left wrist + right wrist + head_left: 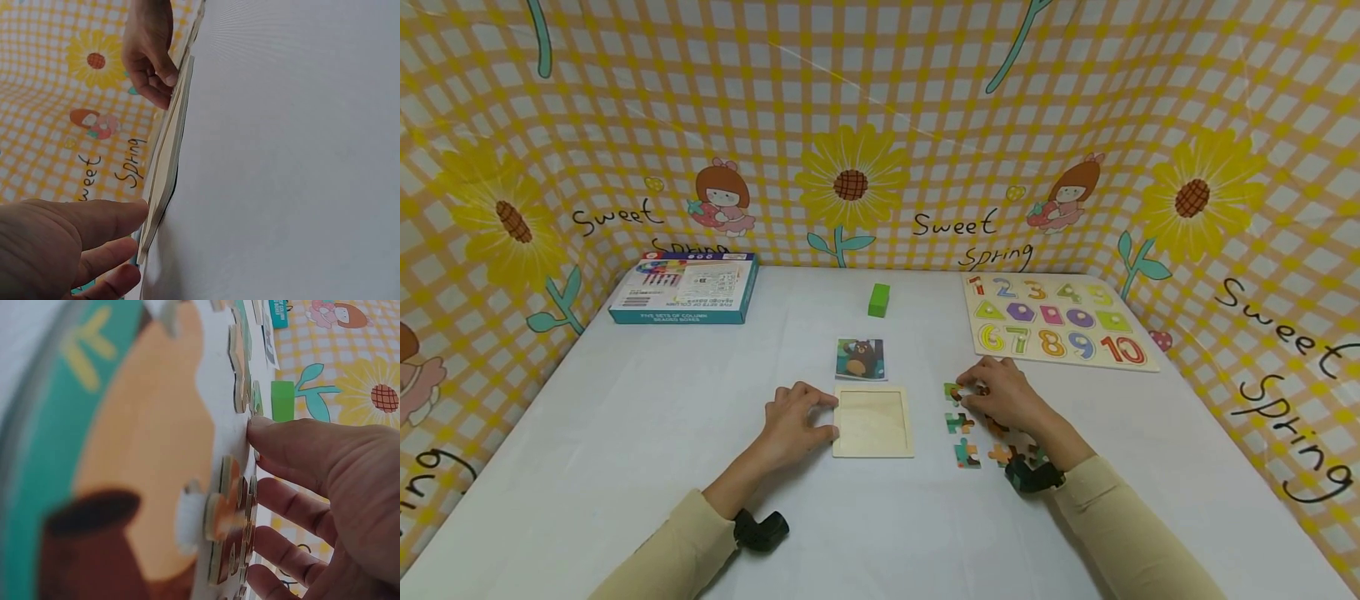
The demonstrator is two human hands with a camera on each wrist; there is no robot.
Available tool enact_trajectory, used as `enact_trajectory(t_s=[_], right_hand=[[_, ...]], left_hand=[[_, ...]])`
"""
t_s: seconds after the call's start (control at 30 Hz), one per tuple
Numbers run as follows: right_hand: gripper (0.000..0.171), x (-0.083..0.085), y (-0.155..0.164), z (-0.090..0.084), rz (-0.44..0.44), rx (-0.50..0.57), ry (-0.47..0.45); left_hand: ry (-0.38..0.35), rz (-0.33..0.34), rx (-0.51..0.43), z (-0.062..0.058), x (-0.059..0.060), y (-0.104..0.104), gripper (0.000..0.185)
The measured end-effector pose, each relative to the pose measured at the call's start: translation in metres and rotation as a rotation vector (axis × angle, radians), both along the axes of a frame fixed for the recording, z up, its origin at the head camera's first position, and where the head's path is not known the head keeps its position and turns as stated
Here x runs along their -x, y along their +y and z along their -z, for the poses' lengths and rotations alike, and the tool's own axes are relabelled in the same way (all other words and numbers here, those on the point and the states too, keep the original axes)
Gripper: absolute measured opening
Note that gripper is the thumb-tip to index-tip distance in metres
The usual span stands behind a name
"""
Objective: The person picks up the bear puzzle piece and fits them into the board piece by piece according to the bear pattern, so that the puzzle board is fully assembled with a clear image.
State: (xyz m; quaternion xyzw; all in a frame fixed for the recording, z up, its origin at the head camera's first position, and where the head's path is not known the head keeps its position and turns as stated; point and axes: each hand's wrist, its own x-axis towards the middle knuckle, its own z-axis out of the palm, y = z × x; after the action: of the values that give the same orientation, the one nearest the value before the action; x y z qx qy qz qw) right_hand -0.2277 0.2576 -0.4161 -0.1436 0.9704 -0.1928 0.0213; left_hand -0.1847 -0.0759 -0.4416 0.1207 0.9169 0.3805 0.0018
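Since the near puzzle pieces (967,455) lie loose on the white table (857,533) and none sits in the wooden tray (874,425), I'd call it zero done, all left, with the left hand (792,421) touching the tray's left edge unclenched, the right hand (1006,396) pinching a green-and-brown piece (952,390) right of it, bear card (861,359) beyond.

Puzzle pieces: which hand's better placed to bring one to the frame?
Right, probably: the right hand is over the puzzle pieces, thumb and finger at one; the left hand is across the wooden frame from them.
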Motion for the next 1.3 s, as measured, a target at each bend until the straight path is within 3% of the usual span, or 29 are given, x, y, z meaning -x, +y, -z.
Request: enact_trajectory(t_s=[0.57,1.3], right_hand=[[0.024,-0.0013,0.0011,0.0023,-0.005,0.007,0.012],[0.025,-0.0028,0.0029,-0.0017,-0.028,0.056,0.001]], left_hand=[[0.027,0.004,-0.007,0.0026,0.0020,0.0003,0.033],[-0.001,0.003,-0.013,0.0006,0.0003,0.0004,0.035]])
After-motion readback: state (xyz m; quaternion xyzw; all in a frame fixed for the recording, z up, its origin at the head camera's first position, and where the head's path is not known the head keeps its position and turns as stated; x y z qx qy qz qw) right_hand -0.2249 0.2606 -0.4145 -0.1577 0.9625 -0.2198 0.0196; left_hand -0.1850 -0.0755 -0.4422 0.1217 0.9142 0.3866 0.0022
